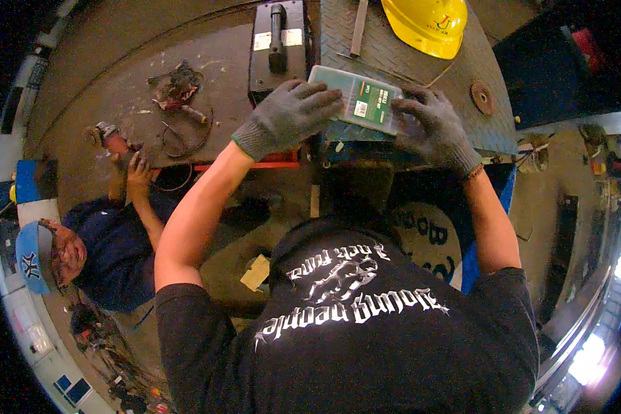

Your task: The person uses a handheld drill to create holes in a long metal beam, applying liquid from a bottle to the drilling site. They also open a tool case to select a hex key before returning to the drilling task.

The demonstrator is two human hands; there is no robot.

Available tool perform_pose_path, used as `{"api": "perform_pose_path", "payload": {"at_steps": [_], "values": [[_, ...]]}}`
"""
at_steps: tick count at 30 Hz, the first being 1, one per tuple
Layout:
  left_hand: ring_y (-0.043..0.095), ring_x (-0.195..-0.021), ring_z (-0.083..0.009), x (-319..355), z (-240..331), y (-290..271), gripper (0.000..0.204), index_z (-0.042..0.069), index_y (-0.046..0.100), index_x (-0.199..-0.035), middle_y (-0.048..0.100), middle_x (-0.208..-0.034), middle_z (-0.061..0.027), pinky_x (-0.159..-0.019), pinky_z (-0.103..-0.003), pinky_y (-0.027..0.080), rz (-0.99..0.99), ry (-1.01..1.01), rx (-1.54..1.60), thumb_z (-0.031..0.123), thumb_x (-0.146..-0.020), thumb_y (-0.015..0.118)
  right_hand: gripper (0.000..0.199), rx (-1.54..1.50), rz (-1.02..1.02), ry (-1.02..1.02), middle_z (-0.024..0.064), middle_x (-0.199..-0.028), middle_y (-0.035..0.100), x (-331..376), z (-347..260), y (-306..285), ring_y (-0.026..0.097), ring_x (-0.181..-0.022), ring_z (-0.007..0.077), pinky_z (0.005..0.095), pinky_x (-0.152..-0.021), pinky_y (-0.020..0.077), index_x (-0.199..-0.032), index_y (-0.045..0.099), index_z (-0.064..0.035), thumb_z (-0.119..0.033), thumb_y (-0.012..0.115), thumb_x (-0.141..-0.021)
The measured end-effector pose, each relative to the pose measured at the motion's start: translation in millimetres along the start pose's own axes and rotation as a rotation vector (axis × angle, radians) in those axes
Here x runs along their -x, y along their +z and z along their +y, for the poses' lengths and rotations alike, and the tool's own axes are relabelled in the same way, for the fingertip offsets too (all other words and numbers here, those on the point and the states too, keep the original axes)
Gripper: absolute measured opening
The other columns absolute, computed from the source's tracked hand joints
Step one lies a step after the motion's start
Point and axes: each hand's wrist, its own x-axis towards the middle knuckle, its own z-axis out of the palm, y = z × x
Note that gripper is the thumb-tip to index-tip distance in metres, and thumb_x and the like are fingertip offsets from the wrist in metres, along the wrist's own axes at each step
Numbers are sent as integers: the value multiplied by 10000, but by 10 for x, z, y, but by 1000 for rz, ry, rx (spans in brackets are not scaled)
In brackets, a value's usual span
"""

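Observation:
A flat, clear plastic case (350, 88) with a green and white label lies in front of me at the near edge of a blue-grey checker-plate tabletop (455, 90). My left hand (290, 114), in a grey knit glove, grips its left end with the fingers over the lid. At the right end my right hand (436, 125), gloved alike, has its fingers bent around the case's edge. The lid looks closed. What the case holds cannot be made out.
A black box with a top handle (277, 41) stands left of the case. Beyond are a yellow hard hat (431, 27), a metal bar (359, 27) and a thin rod; a brown disc (482, 97) lies right. At left, a co-worker's hand (139, 171) is by a red grinder-like tool (116, 142), near rags (176, 86).

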Motion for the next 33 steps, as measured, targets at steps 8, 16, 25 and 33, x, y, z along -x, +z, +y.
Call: {"api": "perform_pose_path", "payload": {"at_steps": [8,16,25,33], "values": [[684,-1128,-310,-67,-81,350,265,149,747,-1143,729,-1239,-63,-951,-440,566,235,-72,123,178,-880,739,622,18,98,14,141,-1383,618,61,-20,125,585,-1264,378,468,-1062,486,-1315,675,-165,-317,903,-757],[676,-1108,-366,-85,-101,299,240,159,766,-1177,733,-1232,-87,-964,-433,580,226,-129,182,163,-954,679,642,125,44,62,138,-1288,662,-66,25,146,610,-1205,370,453,-1038,506,-1367,643,-170,-385,880,-811],[652,-1199,-384,15,146,243,292,94,729,-1247,691,-1310,-164,-1048,-432,533,260,-303,234,116,-972,632,785,93,152,90,151,-1505,564,175,-190,351,498,-1397,406,498,-1170,417,-1474,571,-216,-481,868,-797],[668,-1204,-313,975,1291,139,387,21,622,-1375,667,-1327,-173,-1031,-410,536,772,-836,666,132,-1008,678,664,124,299,273,169,-1357,632,430,-594,553,568,-1286,407,502,-1066,473,-1360,630,-191,-418,875,-786]]}}
